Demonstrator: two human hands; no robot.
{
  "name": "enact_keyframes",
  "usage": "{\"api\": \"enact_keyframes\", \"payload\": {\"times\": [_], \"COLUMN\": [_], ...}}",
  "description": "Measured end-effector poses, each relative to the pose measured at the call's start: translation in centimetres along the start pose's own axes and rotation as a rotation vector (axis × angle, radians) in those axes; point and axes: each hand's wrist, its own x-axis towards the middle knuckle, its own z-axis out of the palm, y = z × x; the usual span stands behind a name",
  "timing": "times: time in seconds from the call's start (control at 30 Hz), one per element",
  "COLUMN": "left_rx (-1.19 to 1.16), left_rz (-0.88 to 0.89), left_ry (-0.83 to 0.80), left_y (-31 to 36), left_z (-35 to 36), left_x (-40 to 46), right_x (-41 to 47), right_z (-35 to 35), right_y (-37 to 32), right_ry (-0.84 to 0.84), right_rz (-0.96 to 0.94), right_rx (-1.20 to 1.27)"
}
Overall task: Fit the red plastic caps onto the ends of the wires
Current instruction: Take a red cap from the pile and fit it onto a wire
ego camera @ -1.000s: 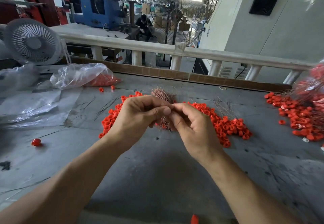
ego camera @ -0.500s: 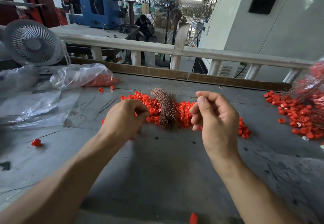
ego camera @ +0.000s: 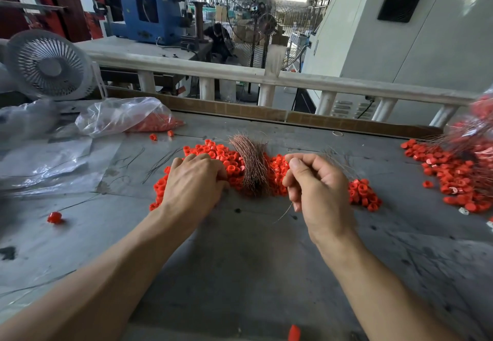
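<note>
The left hand [ego camera: 196, 180] is laid knuckles-up on the near left part of the heap of red caps [ego camera: 229, 162], its fingers curled down into the heap; whether a cap is pinched beneath them cannot be told, since the fingertips are hidden. The right hand [ego camera: 317, 183] is held just above the table [ego camera: 240, 260] with its fingers curled, and a single thin wire [ego camera: 284, 212] is seen trailing from under it down toward the near edge, so a wire is judged to be pinched there. Between the two hands the wire bundle [ego camera: 253, 164] is lying across the heap, its long axis running away from the person, fanned at the far end and gathered at the near end. The bundle is about equally near both hands, just beside each. The caps are reached most directly by the left hand, which is resting on them, while more of them are spread behind and beside the right hand. A cap brought rightward to the held wire's end is judged to be the move called for next. A second heap, of capped wires [ego camera: 458, 175], is lying well apart at the right.
</note>
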Motion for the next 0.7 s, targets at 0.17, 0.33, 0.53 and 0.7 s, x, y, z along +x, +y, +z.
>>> {"api": "enact_keyframes", "payload": {"times": [0.17, 0.33, 0.53, 0.7], "left_rx": [0.044, 0.037, -0.009, -0.158], "left_rz": [0.013, 0.018, 0.035, -0.016], "left_ry": [-0.043, -0.096, -0.026, 0.025], "left_y": [-0.2, -0.3, -0.2, 0.3], "left_z": [-0.5, -1.1, -1.1, -1.5], "left_x": [-0.2, -0.4, -0.6, -0.6], "right_x": [-0.2, -0.3, -0.5, -0.5], "right_z": [0.2, 0.3, 0.4, 0.3], "right_y": [0.2, 0.5, 0.7, 0.9], "right_ry": [-0.047, -0.084, -0.119, -0.128], "right_rz": [-0.021, -0.036, -0.047, -0.054], "right_rx": [-0.068, -0.136, -0.172, -0.190]}}
